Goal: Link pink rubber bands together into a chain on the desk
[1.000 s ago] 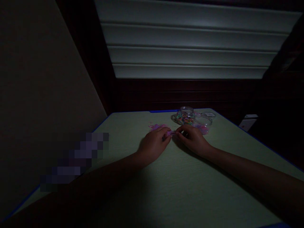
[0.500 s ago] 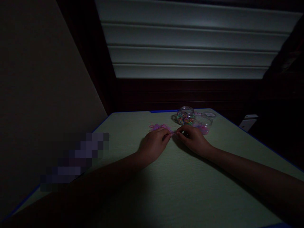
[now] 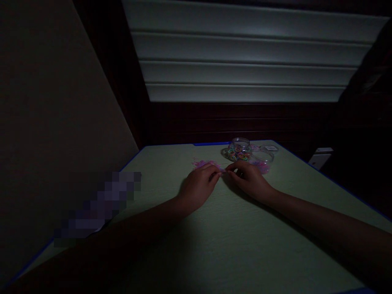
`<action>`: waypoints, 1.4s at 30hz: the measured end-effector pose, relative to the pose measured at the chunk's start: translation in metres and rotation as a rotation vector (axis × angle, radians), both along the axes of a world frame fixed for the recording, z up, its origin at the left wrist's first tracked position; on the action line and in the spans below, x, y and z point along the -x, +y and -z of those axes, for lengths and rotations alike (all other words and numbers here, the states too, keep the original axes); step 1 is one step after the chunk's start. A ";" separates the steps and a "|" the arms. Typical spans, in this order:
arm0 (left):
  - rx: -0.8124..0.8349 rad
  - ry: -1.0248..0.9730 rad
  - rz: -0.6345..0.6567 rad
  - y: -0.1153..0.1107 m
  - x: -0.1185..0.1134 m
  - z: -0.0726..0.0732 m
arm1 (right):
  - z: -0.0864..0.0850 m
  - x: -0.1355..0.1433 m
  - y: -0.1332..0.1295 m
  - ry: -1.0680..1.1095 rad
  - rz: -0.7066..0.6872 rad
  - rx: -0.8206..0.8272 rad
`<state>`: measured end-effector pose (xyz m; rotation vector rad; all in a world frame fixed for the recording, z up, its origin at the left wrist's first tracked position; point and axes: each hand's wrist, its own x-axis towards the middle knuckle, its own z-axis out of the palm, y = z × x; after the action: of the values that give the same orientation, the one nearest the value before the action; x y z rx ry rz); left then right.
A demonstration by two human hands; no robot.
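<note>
My left hand (image 3: 200,184) rests on the table beside a loose pile of small pink and purple elastic bands (image 3: 204,164), partly covering it. Its thumb and forefinger pinch a thin pinkish elastic band (image 3: 223,170). From the other side, the fingertips of my right hand (image 3: 248,179) close on the same band, so the fingertips of both hands almost meet. Just behind my right hand stands a clear tub (image 3: 266,157) with more pink bands inside. The dim light hides the band's exact shape.
A clear jar (image 3: 240,150) of multicoloured hair ties stands at the back, with a clear lid (image 3: 271,148) to its right. The pale green table (image 3: 226,245) has a blue edge. A blurred-out object (image 3: 101,204) lies at the left edge; a white device (image 3: 320,157) is beyond the right edge.
Both hands keep almost the same place. The fingertips of my right hand have shifted very slightly toward the left hand's fingertips.
</note>
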<state>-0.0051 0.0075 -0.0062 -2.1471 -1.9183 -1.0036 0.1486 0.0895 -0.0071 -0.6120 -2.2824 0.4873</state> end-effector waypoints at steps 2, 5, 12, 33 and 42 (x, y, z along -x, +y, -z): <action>-0.002 -0.005 0.001 0.000 0.000 0.000 | 0.001 0.000 0.000 -0.008 -0.007 -0.013; 0.002 -0.008 0.005 0.000 0.000 0.001 | 0.001 0.000 0.001 -0.018 -0.015 -0.018; 0.015 -0.008 0.016 -0.001 0.000 0.000 | 0.000 -0.001 0.001 -0.024 -0.029 0.000; -0.011 -0.041 -0.003 0.001 0.002 0.004 | -0.002 0.000 0.000 -0.011 -0.002 0.004; -0.013 -0.050 0.004 0.002 0.002 0.003 | -0.002 -0.001 -0.001 -0.005 -0.005 0.000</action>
<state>-0.0068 0.0091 -0.0094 -2.1393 -1.9245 -1.0779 0.1491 0.0889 -0.0047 -0.6081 -2.2896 0.4889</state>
